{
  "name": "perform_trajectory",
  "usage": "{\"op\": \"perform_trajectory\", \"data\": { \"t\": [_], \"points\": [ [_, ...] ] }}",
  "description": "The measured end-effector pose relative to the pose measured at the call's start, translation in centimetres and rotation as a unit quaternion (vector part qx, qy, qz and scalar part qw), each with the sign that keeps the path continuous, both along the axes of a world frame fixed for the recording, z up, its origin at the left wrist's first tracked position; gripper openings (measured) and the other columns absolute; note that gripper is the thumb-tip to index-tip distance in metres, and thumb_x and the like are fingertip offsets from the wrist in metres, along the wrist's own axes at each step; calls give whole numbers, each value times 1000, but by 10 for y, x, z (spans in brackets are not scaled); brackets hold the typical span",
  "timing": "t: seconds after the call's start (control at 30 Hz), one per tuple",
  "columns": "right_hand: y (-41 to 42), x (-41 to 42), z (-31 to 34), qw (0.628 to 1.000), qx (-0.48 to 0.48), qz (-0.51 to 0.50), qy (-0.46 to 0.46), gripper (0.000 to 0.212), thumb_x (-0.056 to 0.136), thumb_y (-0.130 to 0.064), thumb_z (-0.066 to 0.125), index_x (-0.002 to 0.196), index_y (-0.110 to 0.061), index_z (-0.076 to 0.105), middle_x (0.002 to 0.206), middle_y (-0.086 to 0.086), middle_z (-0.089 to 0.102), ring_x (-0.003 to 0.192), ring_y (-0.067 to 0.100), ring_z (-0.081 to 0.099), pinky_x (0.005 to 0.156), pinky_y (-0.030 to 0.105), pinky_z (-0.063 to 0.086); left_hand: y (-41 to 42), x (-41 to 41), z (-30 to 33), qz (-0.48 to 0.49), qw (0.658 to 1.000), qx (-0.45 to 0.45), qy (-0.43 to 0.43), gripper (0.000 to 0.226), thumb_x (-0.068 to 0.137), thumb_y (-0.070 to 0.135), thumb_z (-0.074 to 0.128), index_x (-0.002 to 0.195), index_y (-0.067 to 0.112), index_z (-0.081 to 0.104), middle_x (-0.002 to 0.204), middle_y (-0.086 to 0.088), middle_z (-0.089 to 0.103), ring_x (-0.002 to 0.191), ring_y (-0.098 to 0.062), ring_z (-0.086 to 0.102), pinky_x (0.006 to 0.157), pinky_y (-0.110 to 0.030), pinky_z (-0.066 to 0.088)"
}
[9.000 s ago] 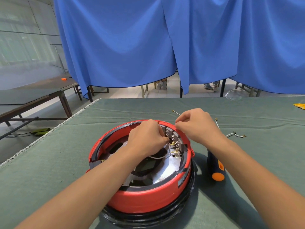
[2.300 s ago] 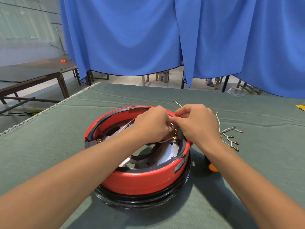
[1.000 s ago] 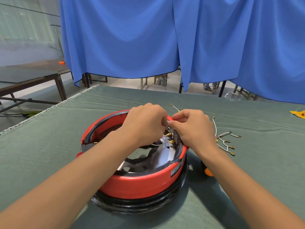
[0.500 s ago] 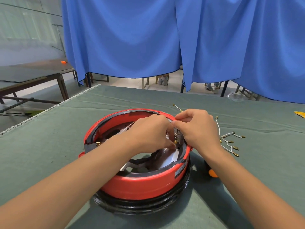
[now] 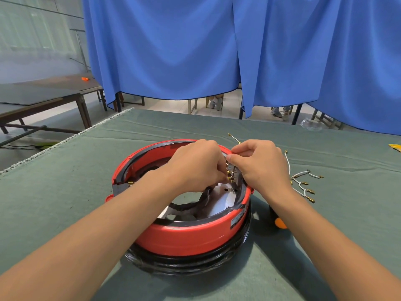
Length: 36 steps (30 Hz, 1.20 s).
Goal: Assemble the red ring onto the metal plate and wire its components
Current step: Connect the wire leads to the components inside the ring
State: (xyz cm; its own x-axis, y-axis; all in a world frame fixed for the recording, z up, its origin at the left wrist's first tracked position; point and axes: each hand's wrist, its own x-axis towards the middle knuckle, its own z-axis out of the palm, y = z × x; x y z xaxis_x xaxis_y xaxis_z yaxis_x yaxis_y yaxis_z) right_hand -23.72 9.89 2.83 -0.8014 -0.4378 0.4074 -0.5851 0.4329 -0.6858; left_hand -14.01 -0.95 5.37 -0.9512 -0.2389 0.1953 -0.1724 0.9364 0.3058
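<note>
Both grips curled at the terminal block (image 5: 235, 178) inside the red ring (image 5: 191, 235): left hand (image 5: 198, 165) seemingly pinching a connector, right hand (image 5: 260, 164) bracing the block; push straight, don't bend tabs.

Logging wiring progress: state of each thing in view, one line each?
red ring: seated on the black base, upright.
terminal block: inside the ring's right wall, brass tabs showing.
left hand: fingers curled at the terminals; what they pinch is hidden.
right hand: pinching at the block's top.
loose white wires: lying unconnected on the cloth.
screwdriver: lying idle, mostly hidden by the right forearm.
</note>
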Motion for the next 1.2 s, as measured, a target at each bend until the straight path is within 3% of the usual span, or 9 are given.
{"op": "perform_trajectory", "data": {
  "t": [0.2, 0.37, 0.57, 0.67, 0.83, 1.0, 1.2],
  "points": [
    [0, -1, -1, 1000, -8, 0, -3, 8, 76, -30, 75, 83, -25, 74, 62, -18, 58, 74, 8, 62, 65, 23, 40, 3, -1, 0, 1, 1000, -29, -8, 3, 77, 33, 74, 74, 32, 75, 58, 13, 58, 51, -4, 49, 62, -27, 48],
    [0, 0, -1, 1000, -9, 0, -3, 9, 75, -29, 75, 83, -25, 75, 63, -19, 58, 74, 7, 62, 65, 23, 41, 5, -4, -2, 4, 998, -58, -4, 4, 76, 34, 75, 79, 31, 76, 72, 9, 65, 74, -18, 60, 63, -29, 46],
    [1, 0, -1, 1000, -6, -3, -2, 10, 76, -31, 75, 85, -26, 75, 64, -18, 59, 73, 6, 62, 64, 22, 40, 2, -2, 0, 4, 999, -39, 4, 3, 75, 31, 75, 73, 33, 75, 57, 15, 52, 48, -4, 46, 61, -28, 48],
    [0, 1, 0, 1000, -5, -5, -7, 11, 77, -32, 75, 86, -25, 75, 67, -15, 62, 76, 7, 62, 65, 23, 39, 4, -2, 1, 5, 998, -56, -2, 1, 75, 32, 75, 75, 31, 75, 56, 14, 50, 54, -12, 50, 60, -28, 44],
    [1, 2, 0, 1000, -7, -4, -9, 12, 77, -31, 75, 88, -25, 75, 78, -10, 72, 77, 8, 63, 67, 23, 40, 4, -4, -1, 4, 997, -71, -4, 0, 75, 29, 75, 75, 29, 75, 52, 13, 47, 51, -9, 47, 59, -27, 42],
    [1, 2, 0, 1000, -6, -7, -6, 11, 76, -30, 74, 86, -25, 75, 73, -11, 68, 75, 7, 62, 66, 23, 39, 6, -5, -1, 5, 997, -71, -5, 1, 76, 29, 75, 76, 28, 75, 55, 12, 49, 63, -20, 55, 59, -29, 44],
    [1, 3, 0, 1000, -1, -6, -1, 10, 77, -30, 74, 85, -25, 75, 70, -12, 65, 74, 8, 62, 66, 23, 39, 7, -5, -1, 8, 997, -75, -2, 1, 76, 29, 74, 76, 28, 74, 55, 11, 46, 68, -21, 55, 57, -28, 36]
  ]
}}
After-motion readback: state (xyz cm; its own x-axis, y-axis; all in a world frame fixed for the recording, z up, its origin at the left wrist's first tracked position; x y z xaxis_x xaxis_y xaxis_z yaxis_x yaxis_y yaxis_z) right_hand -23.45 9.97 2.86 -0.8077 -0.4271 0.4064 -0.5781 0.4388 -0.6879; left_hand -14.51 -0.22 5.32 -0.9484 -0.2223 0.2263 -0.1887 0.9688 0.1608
